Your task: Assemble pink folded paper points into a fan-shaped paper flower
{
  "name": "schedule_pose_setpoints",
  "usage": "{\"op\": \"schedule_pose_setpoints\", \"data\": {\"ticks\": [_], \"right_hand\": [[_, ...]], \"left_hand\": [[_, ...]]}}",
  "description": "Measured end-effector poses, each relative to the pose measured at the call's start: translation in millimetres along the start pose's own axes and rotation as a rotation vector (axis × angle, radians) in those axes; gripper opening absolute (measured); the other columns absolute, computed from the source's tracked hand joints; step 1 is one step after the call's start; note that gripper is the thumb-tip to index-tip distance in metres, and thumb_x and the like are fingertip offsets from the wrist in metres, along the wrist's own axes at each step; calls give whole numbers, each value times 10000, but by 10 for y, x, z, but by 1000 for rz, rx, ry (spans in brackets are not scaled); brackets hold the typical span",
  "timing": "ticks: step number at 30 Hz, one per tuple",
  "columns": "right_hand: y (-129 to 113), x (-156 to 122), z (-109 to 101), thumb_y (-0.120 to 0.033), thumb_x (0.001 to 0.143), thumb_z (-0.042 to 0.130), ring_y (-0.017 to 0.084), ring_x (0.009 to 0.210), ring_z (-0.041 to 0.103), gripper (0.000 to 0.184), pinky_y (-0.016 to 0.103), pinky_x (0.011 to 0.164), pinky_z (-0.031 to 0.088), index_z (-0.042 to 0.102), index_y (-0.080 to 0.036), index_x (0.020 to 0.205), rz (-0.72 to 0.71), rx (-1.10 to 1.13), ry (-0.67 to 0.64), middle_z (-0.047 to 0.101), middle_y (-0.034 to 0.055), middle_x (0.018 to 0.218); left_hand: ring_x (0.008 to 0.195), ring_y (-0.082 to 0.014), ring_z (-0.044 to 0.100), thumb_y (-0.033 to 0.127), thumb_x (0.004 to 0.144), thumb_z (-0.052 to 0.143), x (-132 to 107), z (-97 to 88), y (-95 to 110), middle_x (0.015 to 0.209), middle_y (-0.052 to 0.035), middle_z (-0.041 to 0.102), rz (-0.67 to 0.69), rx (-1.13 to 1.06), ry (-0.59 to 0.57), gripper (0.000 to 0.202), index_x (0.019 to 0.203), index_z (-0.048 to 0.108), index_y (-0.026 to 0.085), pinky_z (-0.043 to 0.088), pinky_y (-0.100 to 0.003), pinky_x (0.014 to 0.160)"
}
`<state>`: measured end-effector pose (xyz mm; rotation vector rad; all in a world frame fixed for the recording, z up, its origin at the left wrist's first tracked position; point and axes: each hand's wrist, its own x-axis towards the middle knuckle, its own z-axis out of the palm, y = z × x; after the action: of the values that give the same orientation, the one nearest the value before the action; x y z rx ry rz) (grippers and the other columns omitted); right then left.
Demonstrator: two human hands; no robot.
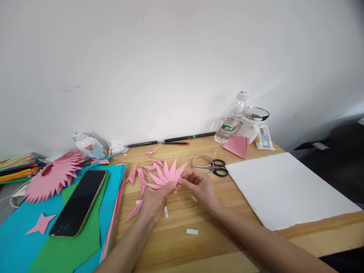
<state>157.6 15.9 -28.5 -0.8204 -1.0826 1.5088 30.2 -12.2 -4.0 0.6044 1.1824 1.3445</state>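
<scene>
Clear liquid (222, 135) in bottle (231, 113), pink fan (170, 175) in left hand (153, 201) and right hand (201, 186)

The left hand (155, 201) holds the base of a pink paper fan (167, 175) — the right hand (200, 185) pinches its right end. Small pink pieces (131, 175) lie near it, scissors (218, 167) are to the right — and a phone (79, 203) rests on coloured sheets (17, 246).

Paper-craft workspace at a wooden counter (170, 252)
Coloured sheets (71, 250) at its left edge, scissors (215, 167) nearer the middle, pens (142, 144) along the back edge.
</scene>
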Motion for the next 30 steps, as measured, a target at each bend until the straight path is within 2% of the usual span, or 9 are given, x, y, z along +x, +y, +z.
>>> {"op": "schedule_pose_setpoints", "data": {"ticks": [7,11,16,19,22,24,26,28,30], "right_hand": [[5,-2,14,-266,617,763,106,625,600,327,220,605,480,535,-191,839,-21,58,-60,632,-20,709],[-25,-6,-11,-352,623,747,102,520,559,286,213,514,447,575,-163,750,24,-39,-88,608,-16,602],[-29,-26,-21,-402,578,758,113,480,550,312,224,490,431,568,-155,595,40,-84,-55,606,-6,530],[-12,-22,-14,-423,624,716,133,553,582,291,243,550,450,605,-155,647,3,-137,-55,643,14,613],[1,10,-54,-460,713,618,157,662,599,313,265,630,458,654,-150,746,-69,-278,75,668,45,724],[31,43,-105,-491,753,552,168,670,598,369,276,640,458,657,-138,732,-56,-346,247,659,58,695],[83,60,-136,-529,759,512,181,681,604,421,285,619,469,649,-132,782,13,-313,350,659,75,732],[142,35,-108,-525,778,487,197,770,613,421,296,664,480,640,-136,824,10,-314,281,664,86,825],[181,-51,-1,-477,828,447,193,816,608,383,304,741,465,639,-146,819,-37,-442,21,664,73,842]], "left_hand": [[575,-117,609,160,500,795,3,-19,-14,624,-56,700,15,34,-1,153,606,711,88,507,-192,538],[557,-126,600,141,498,789,-37,-9,-31,578,-35,681,47,88,-23,133,586,698,99,509,-217,530],[555,-134,599,137,541,765,-42,-15,-43,582,-30,677,79,137,-81,113,624,694,108,506,-232,518],[581,-139,615,134,562,755,17,-57,18,604,-34,686,149,156,-71,85,591,678,112,510,-236,562],[693,-178,655,129,542,766,98,-133,166,745,-51,721,244,75,72,178,705,694,126,516,-245,593],[786,-224,669,161,565,757,140,-186,277,801,-94,726,241,15,71,182,725,696,98,527,-301,699],[807,-244,674,170,563,758,165,-223,357,804,-110,727,233,-41,94,168,693,691,86,526,-326,742],[809,-255,677,158,548,762,174,-240,392,787,-120,728,228,-77,108,164,668,686,78,526,-336,756],[808,-267,679,147,537,762,176,-246,391,773,-126,729,213,-96,100,169,669,686,73,531,-352,751]]}}
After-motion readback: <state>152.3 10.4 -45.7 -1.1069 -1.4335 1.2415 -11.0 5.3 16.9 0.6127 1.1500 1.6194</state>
